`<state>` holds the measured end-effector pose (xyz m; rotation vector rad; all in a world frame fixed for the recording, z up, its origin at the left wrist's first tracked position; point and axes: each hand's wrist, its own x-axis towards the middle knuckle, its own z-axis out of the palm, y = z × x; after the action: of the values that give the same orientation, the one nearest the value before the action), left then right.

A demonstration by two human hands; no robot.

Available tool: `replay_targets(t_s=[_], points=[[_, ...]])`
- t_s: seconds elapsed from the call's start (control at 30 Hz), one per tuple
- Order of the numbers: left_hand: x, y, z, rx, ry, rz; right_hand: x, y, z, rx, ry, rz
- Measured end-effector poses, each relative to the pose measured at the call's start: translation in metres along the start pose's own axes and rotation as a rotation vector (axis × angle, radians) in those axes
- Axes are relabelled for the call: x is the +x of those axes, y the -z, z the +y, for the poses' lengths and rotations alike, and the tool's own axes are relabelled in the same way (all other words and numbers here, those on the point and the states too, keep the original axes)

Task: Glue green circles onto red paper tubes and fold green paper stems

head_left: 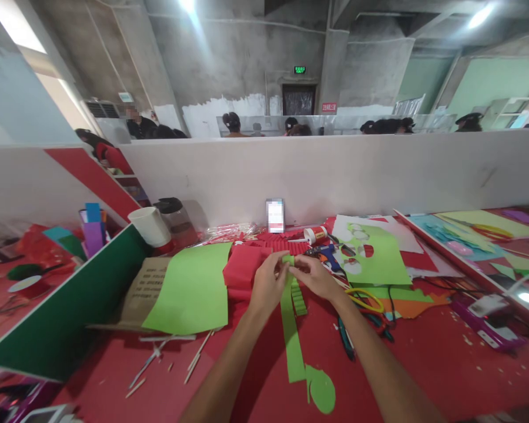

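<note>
My left hand [268,281] and my right hand [316,276] meet over the red table, both pinching the top of a green paper strip [291,329]. The strip hangs down from my fingers toward me and ends in a rounded piece. A second length of it, folded like an accordion [298,296], dangles beside the flat one. Just behind my hands lies a stack of red pleated paper [242,267]. A large green sheet [191,288] lies to the left of my left hand.
A white cup [150,226] and a dark bottle [176,220] stand at the back left by a green divider [66,311]. A blue glue gun [326,254], a glue stick [315,235], yellow-handled scissors [368,299] and cut paper lie right. Other people sit behind the partition [335,170].
</note>
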<state>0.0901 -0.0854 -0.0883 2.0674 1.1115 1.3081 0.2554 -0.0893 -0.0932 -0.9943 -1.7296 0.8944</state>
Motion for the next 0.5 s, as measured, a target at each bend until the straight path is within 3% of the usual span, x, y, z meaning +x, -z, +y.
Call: replay_targets(t_s=[0.1,0.5], points=[[-0.0032,-0.0017,-0.0039,-0.035,0.028,-0.027,-0.0040,0.0037,0.0028,-0.009,-0.025,0.113],[-0.0052,-0.0034,-0.0083,-0.114,0.080,-0.053,-0.0063,0.0029,0.0060,-0.050,-0.026,0.167]])
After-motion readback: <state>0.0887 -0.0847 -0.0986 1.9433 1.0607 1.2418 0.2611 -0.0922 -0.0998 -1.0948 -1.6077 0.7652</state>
